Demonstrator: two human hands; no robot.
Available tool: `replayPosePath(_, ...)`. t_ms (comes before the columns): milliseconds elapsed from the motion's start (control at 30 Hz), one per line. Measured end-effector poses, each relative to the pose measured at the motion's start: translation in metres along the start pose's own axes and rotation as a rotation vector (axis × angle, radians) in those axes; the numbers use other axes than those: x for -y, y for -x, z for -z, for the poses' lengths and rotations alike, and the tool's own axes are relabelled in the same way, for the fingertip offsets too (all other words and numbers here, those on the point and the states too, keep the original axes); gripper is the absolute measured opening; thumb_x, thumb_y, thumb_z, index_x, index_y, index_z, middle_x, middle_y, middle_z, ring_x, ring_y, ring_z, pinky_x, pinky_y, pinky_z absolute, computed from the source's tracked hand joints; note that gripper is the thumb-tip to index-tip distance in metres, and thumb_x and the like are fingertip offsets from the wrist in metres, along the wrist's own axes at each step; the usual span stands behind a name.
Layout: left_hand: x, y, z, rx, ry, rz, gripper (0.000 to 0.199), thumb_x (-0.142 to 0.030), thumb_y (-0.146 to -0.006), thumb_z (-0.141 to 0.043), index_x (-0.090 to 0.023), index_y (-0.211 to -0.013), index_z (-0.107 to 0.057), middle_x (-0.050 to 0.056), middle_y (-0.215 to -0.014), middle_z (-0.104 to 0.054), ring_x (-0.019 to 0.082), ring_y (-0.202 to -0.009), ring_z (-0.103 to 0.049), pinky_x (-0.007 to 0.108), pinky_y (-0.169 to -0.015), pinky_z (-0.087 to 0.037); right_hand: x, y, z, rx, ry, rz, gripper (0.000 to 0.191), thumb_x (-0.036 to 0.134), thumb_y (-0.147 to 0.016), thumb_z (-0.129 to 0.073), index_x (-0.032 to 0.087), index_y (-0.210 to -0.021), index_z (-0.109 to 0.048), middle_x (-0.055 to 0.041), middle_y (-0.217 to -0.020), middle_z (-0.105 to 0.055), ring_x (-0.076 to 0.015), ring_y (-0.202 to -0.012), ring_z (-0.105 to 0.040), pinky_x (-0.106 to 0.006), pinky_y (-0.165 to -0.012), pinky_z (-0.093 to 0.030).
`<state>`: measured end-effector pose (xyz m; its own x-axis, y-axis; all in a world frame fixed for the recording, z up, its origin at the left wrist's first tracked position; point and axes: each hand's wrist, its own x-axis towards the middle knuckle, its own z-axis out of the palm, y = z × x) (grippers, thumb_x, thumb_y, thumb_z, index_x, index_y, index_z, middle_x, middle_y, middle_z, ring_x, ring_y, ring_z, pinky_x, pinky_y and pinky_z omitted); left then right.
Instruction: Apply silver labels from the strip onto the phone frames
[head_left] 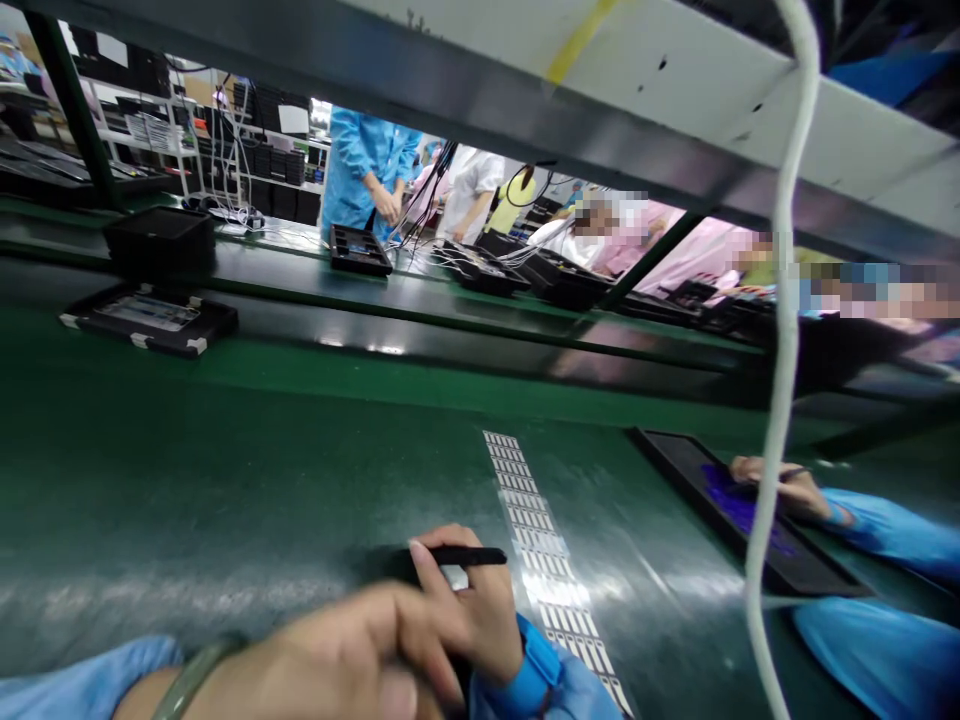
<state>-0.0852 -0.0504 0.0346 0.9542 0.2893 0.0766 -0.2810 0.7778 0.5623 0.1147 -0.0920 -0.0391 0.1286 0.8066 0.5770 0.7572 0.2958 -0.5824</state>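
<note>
My right hand [480, 605], with a blue band at its wrist, is closed around a slim black pen-like tool [469, 556]. The tool lies crosswise between thumb and fingers; I cannot tell its exact kind. In front of it, nearer the camera, my left hand [345, 650] is blurred by motion, with a greenish bangle [191, 680] on the wrist. It overlaps part of my right hand, and whether it holds anything is unclear. Just right of my right hand, a long strip of small white rectangular pieces [525, 505] runs along the green work surface [300, 470].
A co-worker's hand [784, 488] reaches into a black tray [679, 455] with purple-blue material [727, 500]. A white cable [780, 350] hangs at the right. Back left are a black frame-like case [214, 325] and a black box [161, 240]. A shelf beam [487, 85] crosses overhead.
</note>
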Motion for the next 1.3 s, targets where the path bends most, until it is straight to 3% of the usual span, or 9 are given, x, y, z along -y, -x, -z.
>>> replayPosePath(67, -0.005, -0.010, 0.014, -0.193, 0.008, -0.109, 0.027, -0.016, -0.080, -0.066, -0.021, -0.105, -0.060, 0.002, -0.097, -0.052, 0.010, -0.085, -0.056, 0.024, -0.078, -0.043, 0.000, -0.002, 0.000, -0.020, 0.040, 0.007, 0.011, 0.026, -0.091, -0.055, 0.019, -0.083, -0.058, -0.0019, -0.072, -0.061, -0.0153, -0.064, -0.061, -0.025, -0.058, -0.048)
replayPosePath(133, -0.009, -0.017, 0.025, -0.389, -0.003, -0.176, 0.029, -0.011, -0.074, -0.069, -0.019, -0.100, -0.060, 0.001, -0.093, -0.051, 0.010, -0.080, -0.056, 0.024, -0.078, -0.043, -0.001, -0.004, 0.000, -0.025, 0.063, 0.015, 0.012, 0.027, -0.091, -0.056, 0.019, -0.082, -0.058, -0.0022, -0.072, -0.061, -0.0156, -0.064, -0.061, -0.025, -0.058, -0.049)
replayPosePath(200, -0.013, -0.021, 0.030, -0.470, -0.004, -0.197, 0.031, -0.010, -0.070, -0.072, -0.017, -0.097, -0.060, 0.001, -0.090, -0.051, 0.010, -0.077, -0.055, 0.026, -0.077, -0.044, -0.001, -0.006, 0.000, -0.025, 0.071, 0.031, 0.011, 0.028, -0.091, -0.057, 0.020, -0.083, -0.058, -0.0020, -0.072, -0.061, -0.0155, -0.064, -0.061, -0.025, -0.059, -0.049)
replayPosePath(733, -0.011, -0.023, 0.038, -0.516, -0.060, -0.193, 0.037, -0.008, -0.064, -0.076, -0.015, -0.095, -0.057, 0.000, -0.088, -0.053, 0.007, -0.072, -0.055, 0.025, -0.075, -0.042, 0.002, -0.010, 0.002, 0.036, 0.088, 0.064, 0.016, 0.031, -0.093, -0.054, 0.021, -0.082, -0.058, -0.0024, -0.071, -0.062, -0.0161, -0.063, -0.061, -0.025, -0.057, -0.049)
replayPosePath(900, -0.008, -0.024, 0.040, -0.479, -0.090, -0.189, 0.037, -0.010, -0.067, -0.076, -0.017, -0.098, -0.056, -0.001, -0.086, -0.052, 0.007, -0.070, -0.054, 0.026, -0.074, -0.042, 0.003, -0.011, 0.004, 0.046, 0.096, 0.068, 0.018, 0.032, -0.094, -0.053, 0.021, -0.080, -0.058, -0.0016, -0.069, -0.062, -0.0153, -0.061, -0.061, -0.025, -0.055, -0.049)
replayPosePath(1167, -0.004, -0.022, 0.045, -0.434, -0.093, -0.058, 0.040, -0.013, -0.066, -0.077, -0.016, -0.099, -0.056, -0.002, -0.083, -0.050, 0.006, -0.066, -0.054, 0.024, -0.067, -0.041, 0.004, -0.011, 0.004, 0.041, 0.081, 0.079, 0.013, 0.030, -0.093, -0.054, 0.021, -0.084, -0.056, -0.0003, -0.071, -0.061, -0.0140, -0.062, -0.061, -0.023, -0.056, -0.049)
replayPosePath(1300, -0.002, -0.022, 0.047, -0.427, -0.085, -0.059, 0.042, -0.011, -0.066, -0.077, -0.016, -0.101, -0.056, -0.002, -0.082, -0.052, 0.005, -0.066, -0.053, 0.021, -0.066, -0.041, 0.004, -0.009, 0.005, 0.038, 0.079, 0.073, 0.012, 0.030, -0.093, -0.055, 0.021, -0.085, -0.056, -0.0012, -0.071, -0.061, -0.0147, -0.062, -0.061, -0.025, -0.056, -0.049)
